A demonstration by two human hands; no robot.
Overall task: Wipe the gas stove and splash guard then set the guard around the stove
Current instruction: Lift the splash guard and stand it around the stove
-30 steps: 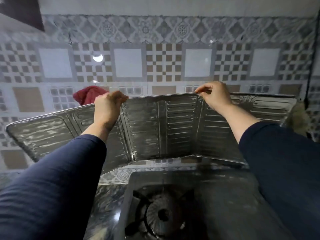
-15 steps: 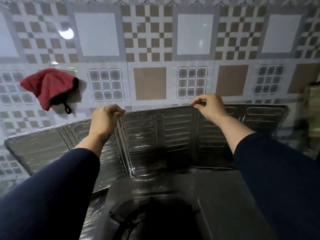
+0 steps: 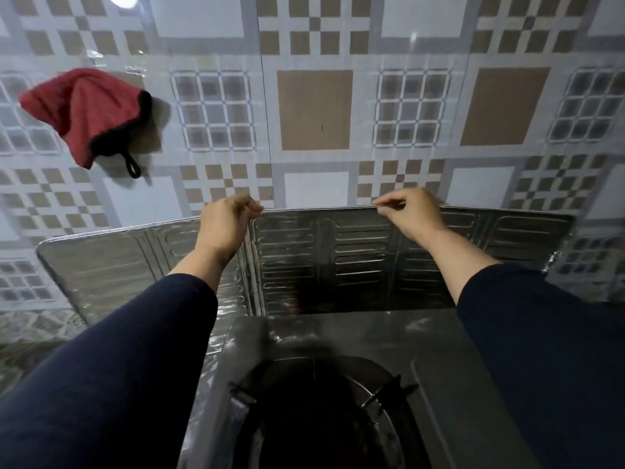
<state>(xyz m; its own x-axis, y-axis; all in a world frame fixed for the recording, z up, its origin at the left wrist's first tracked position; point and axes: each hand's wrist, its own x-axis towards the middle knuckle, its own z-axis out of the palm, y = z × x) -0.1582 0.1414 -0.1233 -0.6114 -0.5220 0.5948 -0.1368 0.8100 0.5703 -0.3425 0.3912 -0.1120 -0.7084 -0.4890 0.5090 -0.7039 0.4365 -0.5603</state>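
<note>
Step in hand, as judged: seating the guard [image 3: 338, 262] behind the stove [image 3: 338, 346].

**State of the hands.** The left hand [image 3: 225, 223] pinches the guard's top edge at the fold between the left and centre panels. The right hand [image 3: 414, 211] pinches the same edge at the fold between the centre and right panels. Both grips are fingertip pinches, thumb against fingers, with the thin rim between them.

**Position of the guard.** The centre panel hangs upright below and between the hands, its lower edge at the rear of the stove top. Whether that edge bears on the stove or sits just behind it cannot be told. The left panel splays outward beyond the left hand; the right panel splays outward beyond the right hand. Neither side panel is folded forward alongside the stove yet.

**Procedure.**
1. Keep both hands level, so the lower edge lands evenly.
2. Lower until the centre panel stands on its own before loosening either pinch.
3. Swing each side panel forward from its fold, one hand steadying the centre.
4. The sheet is thin; move it slowly to avoid creasing.

**Other items.** A cloth [image 3: 84, 113] hangs on the wall [image 3: 314, 110] above and well beyond the left hand.
</note>
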